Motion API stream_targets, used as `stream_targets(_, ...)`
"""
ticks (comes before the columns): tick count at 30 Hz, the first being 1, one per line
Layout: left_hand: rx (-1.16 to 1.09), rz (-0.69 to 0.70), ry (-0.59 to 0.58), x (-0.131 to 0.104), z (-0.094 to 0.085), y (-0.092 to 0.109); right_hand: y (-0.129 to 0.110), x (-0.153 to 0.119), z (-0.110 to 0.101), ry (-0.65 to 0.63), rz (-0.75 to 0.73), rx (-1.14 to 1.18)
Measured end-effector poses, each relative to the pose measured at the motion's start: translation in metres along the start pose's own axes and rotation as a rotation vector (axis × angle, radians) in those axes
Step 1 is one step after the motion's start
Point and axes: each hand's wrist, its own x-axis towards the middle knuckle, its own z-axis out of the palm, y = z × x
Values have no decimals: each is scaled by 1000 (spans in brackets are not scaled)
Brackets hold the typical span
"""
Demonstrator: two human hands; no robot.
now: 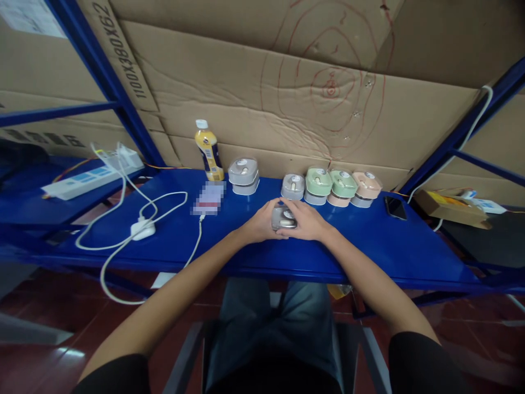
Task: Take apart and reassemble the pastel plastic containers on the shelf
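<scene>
A small grey case with a clear lid (284,218) is between my two hands, near the middle of the blue table. My left hand (261,223) wraps its left side, and my right hand (308,220) wraps its right side. The fingertips of both hands come close together around the case. Just behind it stands a single grey case (292,187). Right of that are stacked cases with green lids (319,183) (343,185) and one with a peach lid (366,186). A grey stack (244,176) stands further left.
A yellow bottle (210,152) stands at the back, with a blurred phone-like object (209,197) before it. White cables and a charger (143,229) lie left. A black phone (396,208) lies right. Blue posts (102,76) and cardboard (229,87) frame the blue table (229,251).
</scene>
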Motion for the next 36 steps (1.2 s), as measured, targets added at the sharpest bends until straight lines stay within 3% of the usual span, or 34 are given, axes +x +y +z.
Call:
stream_targets(4,-70,-4,-39,17,11,-3,11,-9,-3,50,44,-29)
stream_targets(8,-84,-33,-34,20,16,-2,21,-16,-8,93,80,55)
stream_targets(13,21,38,-6,6,6,-3,46,-29,-24,160,202,220)
stream_targets(20,22,97,-44,4,-3,-5,90,-54,-43,106,360,276)
stream_targets(26,43,55,64,8,-8,-12,93,-56,-47,143,426,273)
stream_targets(32,115,-123,197,10,-16,-28,98,-58,-45,111,397,240)
stream_targets(36,48,8,153,8,-14,-18,90,-55,-46,199,404,243)
